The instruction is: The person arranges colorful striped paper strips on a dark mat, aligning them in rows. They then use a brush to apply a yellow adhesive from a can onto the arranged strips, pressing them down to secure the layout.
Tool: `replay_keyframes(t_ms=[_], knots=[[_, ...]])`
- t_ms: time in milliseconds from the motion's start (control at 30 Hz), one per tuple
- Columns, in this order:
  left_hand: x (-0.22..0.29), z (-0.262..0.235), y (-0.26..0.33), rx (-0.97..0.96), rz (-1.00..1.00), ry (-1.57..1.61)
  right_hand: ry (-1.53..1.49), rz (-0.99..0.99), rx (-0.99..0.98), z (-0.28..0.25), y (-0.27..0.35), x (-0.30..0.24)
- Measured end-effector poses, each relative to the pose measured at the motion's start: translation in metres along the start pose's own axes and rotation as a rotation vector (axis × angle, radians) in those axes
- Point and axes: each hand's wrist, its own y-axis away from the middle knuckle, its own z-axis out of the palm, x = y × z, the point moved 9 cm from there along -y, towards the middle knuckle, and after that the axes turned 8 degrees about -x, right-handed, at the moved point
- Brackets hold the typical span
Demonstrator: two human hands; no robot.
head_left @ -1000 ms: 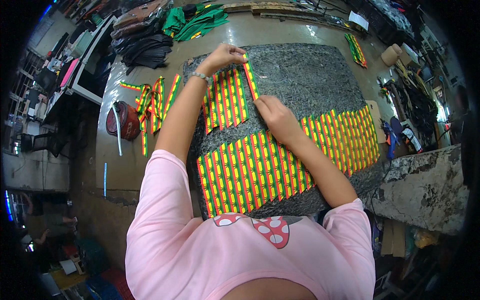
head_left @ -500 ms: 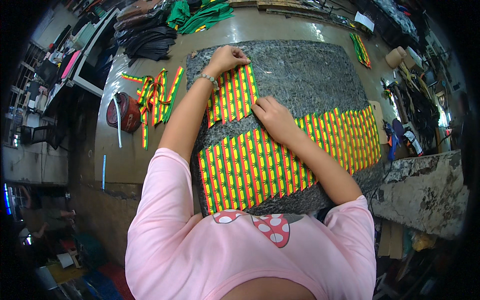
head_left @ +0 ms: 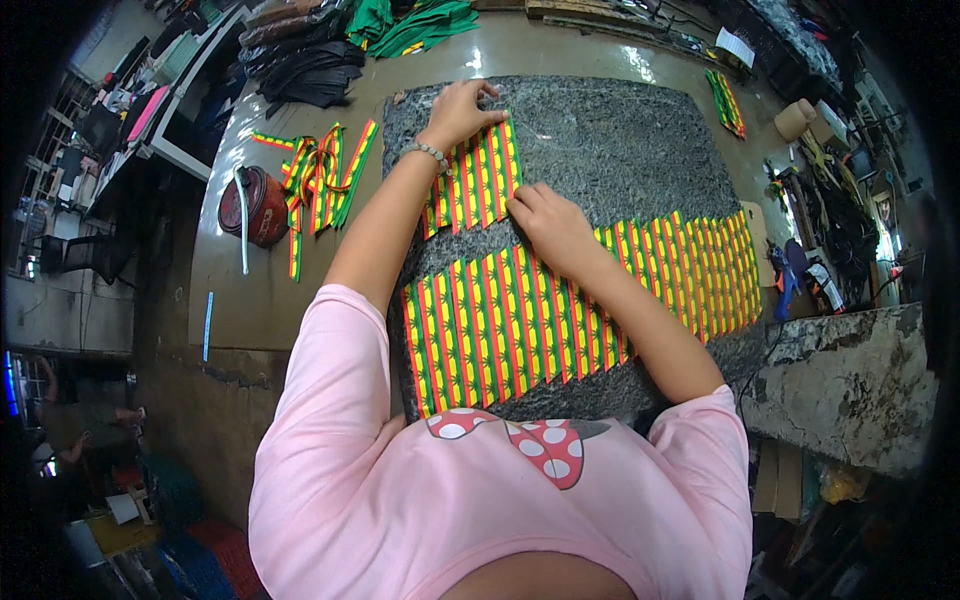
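Strips of ribbon patterned in red, yellow and green lie side by side on a rough grey board (head_left: pixel 620 140). They form a short row (head_left: pixel 478 180) at the upper left and a long row (head_left: pixel 490 325) nearer my body. At the far end of the short row's rightmost strip, my left hand (head_left: pixel 462 115) rests its thumb, with the forefinger raised apart from it. Curled fingers of my right hand (head_left: pixel 552 230) press at that strip's near end; their tips are partly hidden. My right forearm passes above the long row.
Left of the board, loose ribbon strips (head_left: pixel 325 185) lie beside a dark red tin (head_left: pixel 264 205) with a pale rod leaning on it. Black strips (head_left: pixel 312 75) and green strips (head_left: pixel 425 28) are heaped at the back. A small ribbon bundle (head_left: pixel 727 103) lies at the far right.
My left thumb and forefinger have parted from their pinch at the strip's far end. My right hand stays at the near end. The whole view has shifted slightly.
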Motion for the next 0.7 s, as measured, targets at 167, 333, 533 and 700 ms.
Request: replay_keyframes(t_ms=[167, 333, 533, 700], knots=[[-0.025, -0.038, 0.026, 0.14, 0.069, 0.166, -0.49, 0.152, -0.055, -0.029, 0.004, 0.029], [-0.119, -0.094, 0.094, 0.187, -0.124, 0.295, -1.027, 0.237, 0.109, -0.132, 0.025, 0.006], [-0.163, -0.1, 0.131, 0.149, -0.325, 0.219, -0.837, -0.341, 0.813, -0.258, 0.067, -0.12], [-0.149, -0.091, 0.115, 0.208, -0.327, 0.027, -0.796, -0.307, 0.189, -0.18, 0.034, -0.144]])
